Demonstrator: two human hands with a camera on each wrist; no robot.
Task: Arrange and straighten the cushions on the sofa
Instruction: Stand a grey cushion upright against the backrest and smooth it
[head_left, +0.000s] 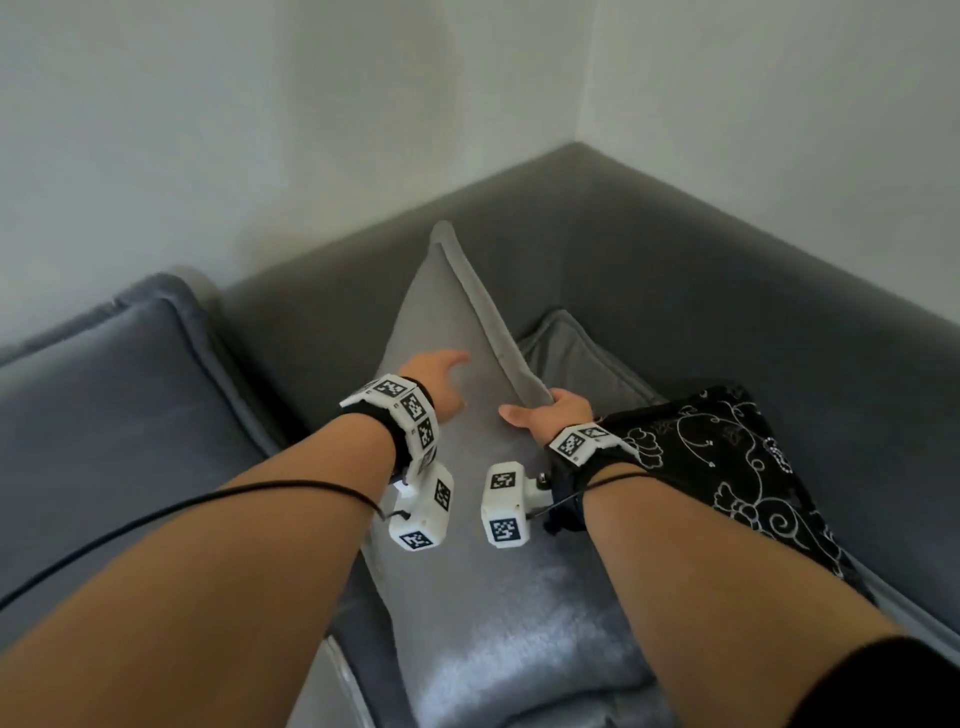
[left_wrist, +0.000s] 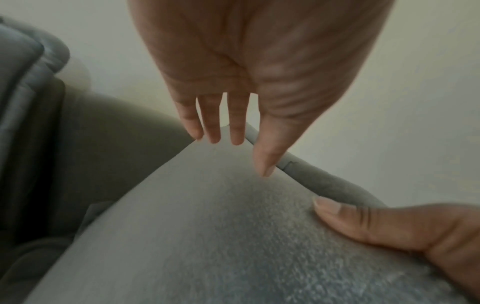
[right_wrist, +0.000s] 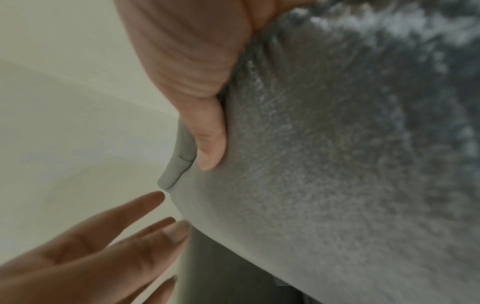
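A large light grey cushion (head_left: 467, 519) stands tilted on the grey sofa (head_left: 675, 291), one corner pointing up. My right hand (head_left: 540, 410) grips its piped right edge; the thumb (right_wrist: 210, 148) presses on the front face and the fingers are hidden behind. My left hand (head_left: 441, 379) hovers open just over the cushion's face (left_wrist: 207, 226), fingers (left_wrist: 213, 131) straight and slightly spread near the upper corner. I cannot tell whether they touch the fabric. A smaller grey cushion (head_left: 576, 353) lies behind it. A black cushion with a white floral pattern (head_left: 727, 462) lies to the right.
The sofa sits in a corner between two pale walls (head_left: 260, 130). A blue-grey seat cushion (head_left: 104, 415) with a piped edge lies at the left. The sofa's backrest (head_left: 779, 322) runs behind the cushions to the right.
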